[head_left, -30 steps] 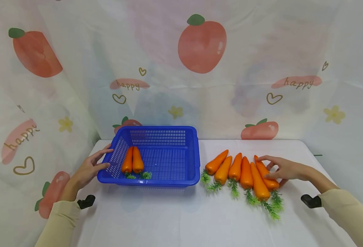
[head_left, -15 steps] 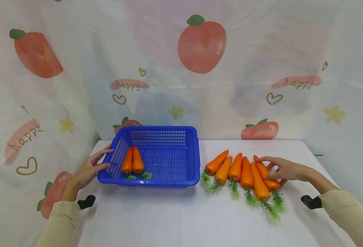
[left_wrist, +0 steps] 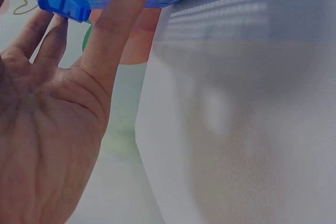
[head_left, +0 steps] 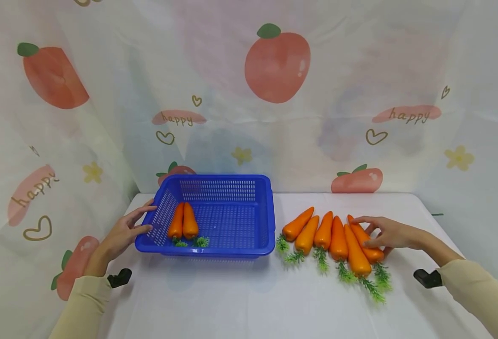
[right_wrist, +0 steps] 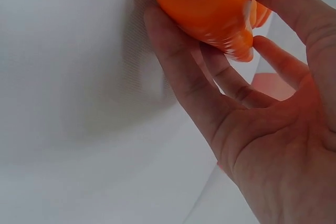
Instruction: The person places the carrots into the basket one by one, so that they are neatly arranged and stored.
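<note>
pinching end carrot (head_left: 361, 234) with right hand (head_left: 395, 233), touching basket (head_left: 208, 251) with straight-fingered left hand (head_left: 120, 235), could drag neighbouring carrot (head_left: 357, 253) beside fingertips (right_wrist: 161, 27) through apparent contact.

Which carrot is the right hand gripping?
The rightmost carrot of six on the table, farthest from the blue basket. The right hand holds it, not its five neighbours or the two carrots inside.

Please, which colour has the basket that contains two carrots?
The basket is plain deep blue, seen best in the head view.
</note>
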### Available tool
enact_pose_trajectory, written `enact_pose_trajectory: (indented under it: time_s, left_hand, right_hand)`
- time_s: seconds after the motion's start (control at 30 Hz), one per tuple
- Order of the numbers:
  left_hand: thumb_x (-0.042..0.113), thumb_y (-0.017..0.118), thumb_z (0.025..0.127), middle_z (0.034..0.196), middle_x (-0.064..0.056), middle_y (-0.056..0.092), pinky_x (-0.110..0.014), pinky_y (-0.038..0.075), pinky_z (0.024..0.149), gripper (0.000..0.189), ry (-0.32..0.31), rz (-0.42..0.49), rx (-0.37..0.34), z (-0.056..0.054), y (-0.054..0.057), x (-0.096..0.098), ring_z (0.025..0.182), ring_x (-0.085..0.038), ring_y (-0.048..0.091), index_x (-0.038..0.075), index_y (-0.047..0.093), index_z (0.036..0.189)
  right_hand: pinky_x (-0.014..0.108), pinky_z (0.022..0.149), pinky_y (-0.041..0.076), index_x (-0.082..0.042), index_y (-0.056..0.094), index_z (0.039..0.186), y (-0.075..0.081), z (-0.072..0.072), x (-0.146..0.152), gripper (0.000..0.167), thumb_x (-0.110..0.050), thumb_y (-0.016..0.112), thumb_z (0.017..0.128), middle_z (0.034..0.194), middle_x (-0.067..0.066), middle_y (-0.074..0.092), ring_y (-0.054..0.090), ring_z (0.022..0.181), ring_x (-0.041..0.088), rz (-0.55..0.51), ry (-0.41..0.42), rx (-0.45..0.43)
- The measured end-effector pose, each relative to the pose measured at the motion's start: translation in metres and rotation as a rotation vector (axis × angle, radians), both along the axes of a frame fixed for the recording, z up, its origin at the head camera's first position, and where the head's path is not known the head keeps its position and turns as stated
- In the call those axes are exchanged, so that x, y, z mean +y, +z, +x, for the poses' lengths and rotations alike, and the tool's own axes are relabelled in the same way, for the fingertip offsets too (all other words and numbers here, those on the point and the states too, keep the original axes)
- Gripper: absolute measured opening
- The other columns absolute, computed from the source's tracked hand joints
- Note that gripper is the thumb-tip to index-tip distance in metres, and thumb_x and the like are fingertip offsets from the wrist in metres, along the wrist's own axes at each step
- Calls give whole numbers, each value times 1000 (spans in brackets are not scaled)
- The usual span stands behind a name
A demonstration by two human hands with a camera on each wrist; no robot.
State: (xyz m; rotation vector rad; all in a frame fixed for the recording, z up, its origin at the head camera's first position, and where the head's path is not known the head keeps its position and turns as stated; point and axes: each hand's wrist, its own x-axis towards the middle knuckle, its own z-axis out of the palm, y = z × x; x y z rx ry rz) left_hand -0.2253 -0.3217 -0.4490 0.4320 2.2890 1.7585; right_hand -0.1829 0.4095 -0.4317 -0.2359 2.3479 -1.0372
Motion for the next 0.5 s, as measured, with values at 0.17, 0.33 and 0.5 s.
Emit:
enact_pose_trajectory:
  time_s: [0.17, 0.33, 0.5]
  left_hand:
    - [12, 61, 103, 174, -3, 6, -33, 59, 89, 58, -4, -8, 7, -1, -1, 0, 150, -53, 16, 8, 39, 156]
    - [12, 62, 102, 174, -2, 6, -35, 59, 90, 59, -3, -5, -1, -3, -2, 0, 151, -52, 15, 8, 39, 157]
    - [13, 62, 102, 174, -3, 6, -38, 59, 90, 60, -2, -12, 2, -4, -4, -1, 152, -53, 11, 8, 39, 157]
  right_hand:
    - [46, 65, 63, -3, 33, 156, 6, -1, -1, 73, -13, 72, 96, 125, 28, 52, 66, 81, 30, 10, 20, 7]
    - [46, 65, 63, -4, 32, 157, 19, -3, -3, 73, -12, 72, 96, 126, 28, 50, 66, 84, 31, 13, 42, 27]
    - [45, 65, 63, -8, 32, 158, 38, -5, -4, 76, -16, 74, 95, 131, 30, 48, 66, 91, 31, 24, 52, 62]
